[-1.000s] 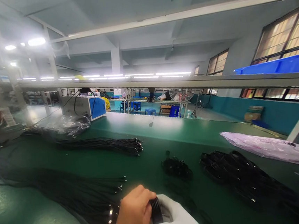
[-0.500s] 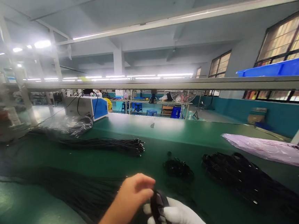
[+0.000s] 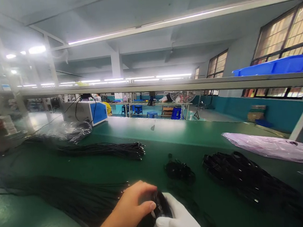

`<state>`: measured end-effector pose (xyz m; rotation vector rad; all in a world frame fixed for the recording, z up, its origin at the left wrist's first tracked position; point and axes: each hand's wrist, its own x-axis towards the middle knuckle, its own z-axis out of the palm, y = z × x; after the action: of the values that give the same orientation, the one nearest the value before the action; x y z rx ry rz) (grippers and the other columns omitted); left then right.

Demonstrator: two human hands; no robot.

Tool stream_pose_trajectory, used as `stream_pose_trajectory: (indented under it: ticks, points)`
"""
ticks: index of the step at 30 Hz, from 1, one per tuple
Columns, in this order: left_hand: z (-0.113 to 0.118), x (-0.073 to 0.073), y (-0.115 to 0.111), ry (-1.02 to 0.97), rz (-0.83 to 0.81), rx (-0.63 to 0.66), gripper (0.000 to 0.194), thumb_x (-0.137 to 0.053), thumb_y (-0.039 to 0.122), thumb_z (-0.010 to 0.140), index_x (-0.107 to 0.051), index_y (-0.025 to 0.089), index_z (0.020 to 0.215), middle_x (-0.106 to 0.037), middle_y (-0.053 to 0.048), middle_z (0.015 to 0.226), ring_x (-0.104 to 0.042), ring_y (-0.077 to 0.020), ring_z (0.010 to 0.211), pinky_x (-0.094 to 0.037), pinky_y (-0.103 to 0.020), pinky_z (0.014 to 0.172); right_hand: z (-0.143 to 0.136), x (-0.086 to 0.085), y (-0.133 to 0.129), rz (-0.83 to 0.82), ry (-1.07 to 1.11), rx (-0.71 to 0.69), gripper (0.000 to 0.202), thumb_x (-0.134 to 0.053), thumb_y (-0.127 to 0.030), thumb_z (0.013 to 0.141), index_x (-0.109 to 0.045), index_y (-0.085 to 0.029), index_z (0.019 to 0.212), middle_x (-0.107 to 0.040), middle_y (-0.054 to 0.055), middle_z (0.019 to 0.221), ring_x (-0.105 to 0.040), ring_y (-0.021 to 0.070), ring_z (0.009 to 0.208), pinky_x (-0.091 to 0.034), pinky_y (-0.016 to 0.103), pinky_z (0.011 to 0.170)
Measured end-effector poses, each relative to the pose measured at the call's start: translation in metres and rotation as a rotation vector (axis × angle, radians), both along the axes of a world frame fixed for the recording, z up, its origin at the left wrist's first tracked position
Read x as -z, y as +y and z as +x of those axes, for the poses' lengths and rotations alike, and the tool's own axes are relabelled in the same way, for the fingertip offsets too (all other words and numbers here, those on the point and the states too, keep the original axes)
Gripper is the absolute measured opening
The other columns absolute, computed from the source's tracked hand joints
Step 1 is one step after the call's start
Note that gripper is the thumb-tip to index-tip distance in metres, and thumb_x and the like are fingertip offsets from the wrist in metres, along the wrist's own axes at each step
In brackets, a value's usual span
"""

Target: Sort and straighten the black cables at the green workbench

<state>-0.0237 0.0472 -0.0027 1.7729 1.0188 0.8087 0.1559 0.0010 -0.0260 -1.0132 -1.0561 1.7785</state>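
Observation:
A black oval piece [image 3: 162, 205], shiny and looking like a loop or coil, is held low in the middle of the view; its exact kind cannot be made out. My right hand [image 3: 174, 219], in a white glove, is closed around its right and lower side. My bare left hand [image 3: 138, 203] pinches its upper left edge between thumb and fingers. Behind and left of that hand, a bundle of long black cables [image 3: 76, 190] spreads over the green table [image 3: 154, 145]. The glove and fingers hide part of the piece.
A second black cable bundle [image 3: 109, 150] lies farther back. Small black parts [image 3: 179, 169] and a larger black heap [image 3: 241, 172] sit to the right, near a pink plastic-wrapped package [image 3: 271, 149]. A blue-and-grey machine [image 3: 87, 112] and clear plastic bag [image 3: 73, 131] stand back left.
My left fingers have come down onto the black piece and closed on its edge. The right glove has turned the piece slightly, and the view has shifted a little.

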Motion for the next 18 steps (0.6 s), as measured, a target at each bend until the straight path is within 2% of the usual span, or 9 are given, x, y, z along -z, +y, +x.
stream_pose_trajectory:
  ticks: [2,5,7,9,12,15,18]
  points:
    - [0.003,0.000,-0.002,-0.062,0.020,-0.035,0.032,-0.056,0.022,0.078,-0.067,0.023,0.108,-0.065,-0.004,0.111,-0.056,-0.0213,0.107,-0.041,-0.033,0.096,0.000,0.003,-0.002,-0.008,0.138,0.016,0.049,-0.065,-0.024,0.064,-0.050,-0.016,0.111,-0.058,0.005,0.091,-0.059,0.0140,0.065,-0.042,0.025,0.057]
    - [0.009,0.005,-0.005,-0.161,-0.017,-0.043,0.033,-0.057,0.020,0.075,-0.066,0.021,0.107,-0.066,-0.004,0.108,-0.059,-0.0198,0.099,-0.045,-0.030,0.089,0.001,0.005,-0.002,0.035,0.329,-0.095,0.044,-0.066,-0.033,0.066,-0.058,-0.013,0.104,-0.059,0.007,0.091,-0.056,0.0112,0.061,-0.041,0.025,0.058]
    - [0.015,0.011,-0.007,-0.205,-0.028,-0.049,0.029,-0.061,0.017,0.072,-0.067,0.019,0.100,-0.067,-0.004,0.099,-0.060,-0.0181,0.090,-0.046,-0.027,0.082,0.001,0.007,0.000,0.075,0.284,-0.193,0.040,-0.069,-0.033,0.062,-0.061,-0.011,0.095,-0.059,0.007,0.084,-0.054,0.0117,0.059,-0.041,0.025,0.059]
    - [0.021,0.018,-0.010,-0.257,0.002,-0.110,0.019,-0.062,0.017,0.071,-0.067,0.019,0.089,-0.067,-0.002,0.086,-0.060,-0.0160,0.080,-0.046,-0.024,0.074,0.000,0.009,0.005,0.072,0.170,-0.238,0.035,-0.069,-0.027,0.059,-0.062,-0.012,0.090,-0.060,0.006,0.079,-0.053,0.0130,0.061,-0.041,0.027,0.062]
    - [0.027,0.028,-0.013,-0.298,0.105,-0.210,0.009,-0.063,0.015,0.072,-0.067,0.020,0.079,-0.063,0.001,0.073,-0.057,-0.0137,0.070,-0.043,-0.022,0.066,-0.003,0.010,0.009,0.038,0.036,-0.203,0.032,-0.065,-0.016,0.057,-0.060,-0.014,0.088,-0.061,0.005,0.081,-0.055,0.0140,0.064,-0.041,0.027,0.063]
    - [0.030,0.034,-0.014,-0.317,0.189,-0.254,0.009,-0.061,0.014,0.073,-0.067,0.021,0.075,-0.060,0.002,0.070,-0.055,-0.0126,0.067,-0.042,-0.021,0.064,-0.007,0.009,0.011,0.047,-0.032,-0.159,0.031,-0.059,-0.014,0.056,-0.059,-0.014,0.087,-0.059,0.004,0.079,-0.056,0.0138,0.064,-0.038,0.025,0.060]
    - [0.032,0.034,-0.015,-0.334,0.238,-0.285,0.008,-0.060,0.016,0.075,-0.066,0.021,0.074,-0.060,0.002,0.070,-0.055,-0.0126,0.067,-0.041,-0.021,0.063,-0.009,0.005,0.010,0.060,-0.068,-0.173,0.028,-0.053,-0.015,0.054,-0.058,-0.013,0.082,-0.056,0.002,0.072,-0.052,0.0122,0.060,-0.034,0.023,0.054]
